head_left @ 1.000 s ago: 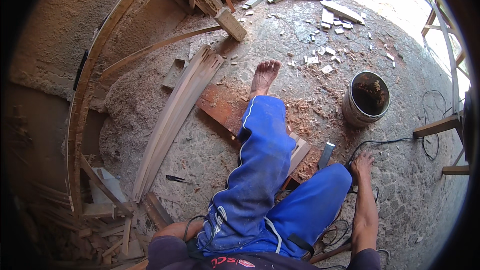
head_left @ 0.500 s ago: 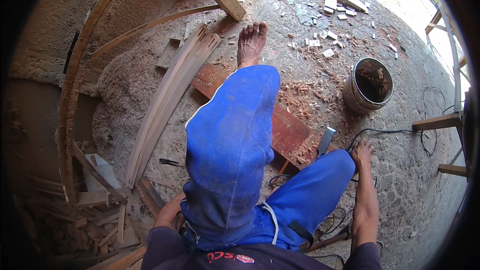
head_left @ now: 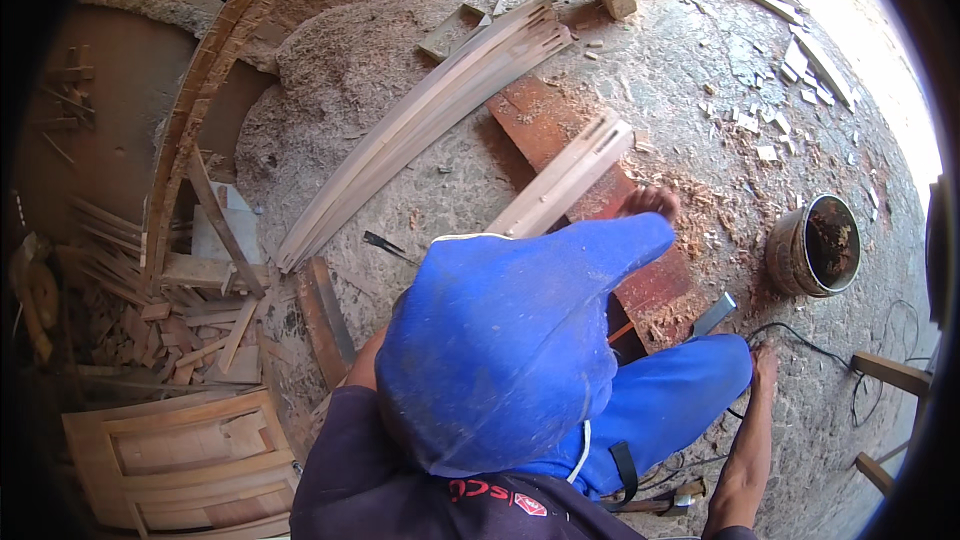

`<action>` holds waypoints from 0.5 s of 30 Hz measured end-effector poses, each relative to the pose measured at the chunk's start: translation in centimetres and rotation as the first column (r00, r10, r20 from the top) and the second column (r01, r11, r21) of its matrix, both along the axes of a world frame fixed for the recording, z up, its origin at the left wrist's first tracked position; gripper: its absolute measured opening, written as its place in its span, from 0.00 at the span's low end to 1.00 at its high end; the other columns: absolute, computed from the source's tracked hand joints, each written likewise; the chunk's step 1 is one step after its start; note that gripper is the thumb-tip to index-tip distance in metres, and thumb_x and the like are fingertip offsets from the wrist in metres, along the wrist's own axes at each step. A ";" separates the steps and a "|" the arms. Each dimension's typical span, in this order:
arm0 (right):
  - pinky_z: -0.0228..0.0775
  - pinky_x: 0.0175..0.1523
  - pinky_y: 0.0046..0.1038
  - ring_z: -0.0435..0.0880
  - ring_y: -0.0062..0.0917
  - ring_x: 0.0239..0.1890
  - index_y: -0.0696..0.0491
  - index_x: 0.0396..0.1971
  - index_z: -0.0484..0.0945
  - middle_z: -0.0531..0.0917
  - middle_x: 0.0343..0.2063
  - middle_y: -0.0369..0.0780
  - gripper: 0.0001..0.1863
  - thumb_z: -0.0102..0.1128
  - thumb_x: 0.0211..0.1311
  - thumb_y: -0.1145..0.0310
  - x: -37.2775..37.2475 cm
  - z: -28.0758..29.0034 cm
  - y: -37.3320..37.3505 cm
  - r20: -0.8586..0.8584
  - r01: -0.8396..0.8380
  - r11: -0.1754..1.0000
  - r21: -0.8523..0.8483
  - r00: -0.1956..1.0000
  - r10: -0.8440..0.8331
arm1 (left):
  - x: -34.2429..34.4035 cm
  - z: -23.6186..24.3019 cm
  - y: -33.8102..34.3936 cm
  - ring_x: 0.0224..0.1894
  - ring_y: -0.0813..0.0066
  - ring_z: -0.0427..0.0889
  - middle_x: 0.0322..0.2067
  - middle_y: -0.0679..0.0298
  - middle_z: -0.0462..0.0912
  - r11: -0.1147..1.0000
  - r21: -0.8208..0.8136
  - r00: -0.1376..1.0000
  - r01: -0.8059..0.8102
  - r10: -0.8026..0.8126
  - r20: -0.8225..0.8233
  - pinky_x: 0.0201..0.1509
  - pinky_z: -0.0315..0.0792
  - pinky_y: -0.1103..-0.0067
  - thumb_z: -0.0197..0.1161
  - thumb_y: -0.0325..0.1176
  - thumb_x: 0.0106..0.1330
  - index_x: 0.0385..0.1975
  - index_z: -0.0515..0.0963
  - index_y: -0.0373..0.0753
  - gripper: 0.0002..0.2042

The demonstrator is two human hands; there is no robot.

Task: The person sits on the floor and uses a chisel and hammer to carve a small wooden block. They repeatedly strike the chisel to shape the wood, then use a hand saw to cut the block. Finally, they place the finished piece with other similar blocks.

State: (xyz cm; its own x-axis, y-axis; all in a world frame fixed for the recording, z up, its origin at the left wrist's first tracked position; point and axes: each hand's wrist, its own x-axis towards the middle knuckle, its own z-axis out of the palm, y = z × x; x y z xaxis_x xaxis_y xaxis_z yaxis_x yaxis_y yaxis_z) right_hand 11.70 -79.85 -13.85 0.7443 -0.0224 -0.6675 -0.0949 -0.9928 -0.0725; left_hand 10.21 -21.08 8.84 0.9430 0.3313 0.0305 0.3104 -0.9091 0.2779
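My right hand [head_left: 763, 355] rests on the ground beside my right knee; its fingertips show apart and it grips nothing visible. Behind my raised left leg, in blue trousers, my left hand is hidden, and only a bit of the left forearm shows. Just beyond that leg, a slotted wooden bar [head_left: 565, 178] lies across a reddish-brown board [head_left: 655, 280], its near end covered by the leg. My bare foot [head_left: 652, 202] is beside the bar. A flat metal blade [head_left: 713, 315] sticks up close to my right knee.
Long curved timbers [head_left: 420, 130] lie at the left, near a small dark tool [head_left: 388, 245]. A metal bucket [head_left: 815, 248] stands right, with a black cable [head_left: 800, 332] on the floor. Wood scraps [head_left: 185, 340] and a panelled wooden frame [head_left: 190, 460] are at lower left.
The view has turned left, so floor things sit further right. My left leg has folded, its foot drawn nearer. The slotted bar across the board now shows. My right hand stays low by the knee.
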 end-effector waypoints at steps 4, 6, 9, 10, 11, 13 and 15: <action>0.50 0.75 0.58 0.58 0.63 0.73 0.71 0.67 0.61 0.66 0.67 0.65 0.33 0.41 0.69 0.63 -0.7 2.6 2.2 0.115 0.027 0.998 -0.049 0.993 -0.021 | -14.0 -2.9 15.3 0.53 0.40 0.82 0.49 0.45 0.82 0.951 0.060 0.840 -0.302 0.295 -0.456 0.57 0.76 0.55 0.75 0.47 0.50 0.56 0.62 0.41 0.37; 0.49 0.76 0.57 0.58 0.64 0.72 0.71 0.67 0.62 0.65 0.68 0.65 0.33 0.41 0.69 0.63 -1.0 3.2 3.0 0.112 0.017 0.998 -0.069 0.994 -0.009 | -13.4 -4.1 18.3 0.54 0.42 0.82 0.51 0.45 0.81 0.951 0.090 0.846 -0.297 0.305 -0.437 0.57 0.76 0.56 0.76 0.46 0.48 0.57 0.61 0.41 0.39; 0.49 0.76 0.56 0.57 0.64 0.72 0.71 0.68 0.60 0.62 0.69 0.66 0.34 0.41 0.68 0.63 -1.3 3.2 3.3 0.128 0.035 0.997 -0.071 0.991 -0.026 | -8.9 -3.4 18.3 0.53 0.42 0.82 0.52 0.46 0.81 0.959 0.080 0.880 -0.272 0.282 -0.381 0.57 0.76 0.56 0.75 0.44 0.49 0.57 0.61 0.41 0.38; 0.49 0.76 0.57 0.58 0.64 0.72 0.70 0.67 0.62 0.63 0.68 0.66 0.33 0.43 0.67 0.64 -1.3 3.1 3.2 0.120 0.010 0.996 -0.090 0.993 0.001 | -7.7 -2.9 18.0 0.53 0.42 0.82 0.52 0.47 0.80 0.952 0.109 0.873 -0.286 0.306 -0.381 0.57 0.76 0.56 0.74 0.44 0.49 0.57 0.61 0.42 0.37; 0.50 0.76 0.57 0.58 0.65 0.72 0.70 0.67 0.63 0.63 0.68 0.66 0.33 0.44 0.66 0.65 -1.4 2.8 3.0 0.150 0.034 0.998 -0.059 0.988 -0.025 | -6.2 -2.5 17.9 0.53 0.42 0.82 0.52 0.46 0.81 0.967 0.052 0.901 -0.250 0.252 -0.353 0.57 0.76 0.56 0.74 0.44 0.50 0.57 0.61 0.42 0.37; 0.50 0.75 0.58 0.57 0.65 0.72 0.69 0.66 0.65 0.63 0.68 0.67 0.32 0.45 0.65 0.66 -1.3 2.2 2.4 0.158 0.105 0.994 -0.032 0.982 -0.099 | -3.6 -2.3 18.2 0.52 0.42 0.82 0.51 0.46 0.81 0.968 0.039 0.901 -0.247 0.244 -0.358 0.56 0.76 0.56 0.73 0.44 0.50 0.57 0.62 0.41 0.36; 0.52 0.74 0.59 0.59 0.67 0.70 0.69 0.64 0.67 0.62 0.68 0.67 0.30 0.46 0.64 0.67 -1.2 1.7 1.8 0.184 0.075 0.997 -0.038 0.981 -0.066 | -2.0 -2.6 18.9 0.52 0.42 0.83 0.49 0.46 0.82 0.977 -0.058 0.920 -0.204 0.171 -0.353 0.56 0.75 0.55 0.73 0.44 0.51 0.56 0.62 0.41 0.35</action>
State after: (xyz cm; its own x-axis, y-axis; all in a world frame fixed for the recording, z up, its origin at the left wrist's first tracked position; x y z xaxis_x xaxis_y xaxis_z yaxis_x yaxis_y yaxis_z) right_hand 10.51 -78.09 -12.18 0.8489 -0.1056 -0.5179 -0.1539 -0.9868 -0.0511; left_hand 8.25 -2.22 6.19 0.8102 0.4889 -0.3233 0.5640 -0.8005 0.2030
